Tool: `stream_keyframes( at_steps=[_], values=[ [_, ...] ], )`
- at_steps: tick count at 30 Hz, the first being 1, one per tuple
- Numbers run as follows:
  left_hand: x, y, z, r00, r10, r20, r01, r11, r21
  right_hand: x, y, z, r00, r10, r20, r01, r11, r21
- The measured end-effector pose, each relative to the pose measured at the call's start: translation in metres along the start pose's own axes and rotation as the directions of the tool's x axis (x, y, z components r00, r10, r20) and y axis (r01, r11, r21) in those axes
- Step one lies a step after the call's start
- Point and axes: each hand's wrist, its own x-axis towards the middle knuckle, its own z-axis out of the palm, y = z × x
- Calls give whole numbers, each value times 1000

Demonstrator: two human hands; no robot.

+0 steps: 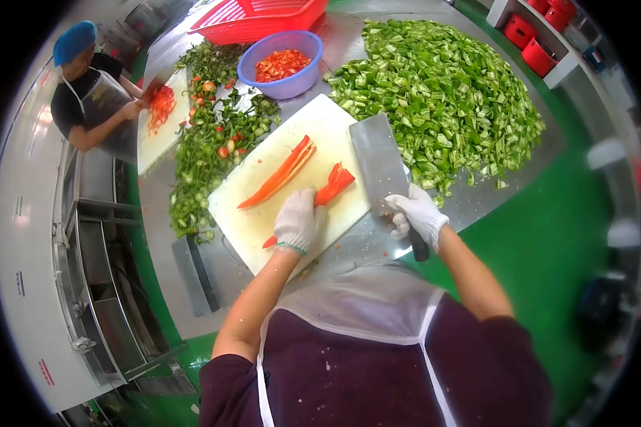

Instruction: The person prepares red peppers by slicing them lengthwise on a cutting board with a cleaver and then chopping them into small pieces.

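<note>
My left hand (296,222), in a white glove, is closed over a red pepper (336,183) on the white cutting board (263,242); the pepper sticks out on both sides of it. Split red pepper pieces (281,173) lie on the board just above that hand. In my right hand (416,215), also gloved, is the dark handle of a cleaver (379,158). Its broad blade is over the board's right edge, beside the pile of cut green peppers (441,99), and does not touch the held pepper.
A purple bowl (288,87) of chopped red pepper and a red basket (256,23) are at the back. Pepper stems and scraps (217,146) lie to the left. Another cleaver (192,274) rests at lower left. A co-worker (96,99) cuts red pepper at a board (157,142).
</note>
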Motion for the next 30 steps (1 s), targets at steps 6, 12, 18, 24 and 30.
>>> stream_keyframes(
  at_steps=[6, 12, 18, 24, 30],
  values=[
    [2, 3, -3, 1000, -3, 20, 3, 1000, 13, 14, -3, 11, 997, 20, 71, -26, 995, 97],
    [-2, 7, -4, 996, 90, -21, -88, 993, 82, 17, -5, 10, 996, -87, 33, 89, 993, -72],
    [0, 7, -3, 998, 21, 66, -27, 995, 93, 25, 14, 5, 986, -168, 5, 167, 978, -121],
    [2, 2, 11, 996, 83, -33, -79, 990, 116, 2, 11, 11, 993, -116, -6, 111, 960, -255],
    [0, -3, 16, 989, 126, -74, -115, 983, 143, -17, -4, 22, 978, -199, -68, 106, 749, -654]
  ],
)
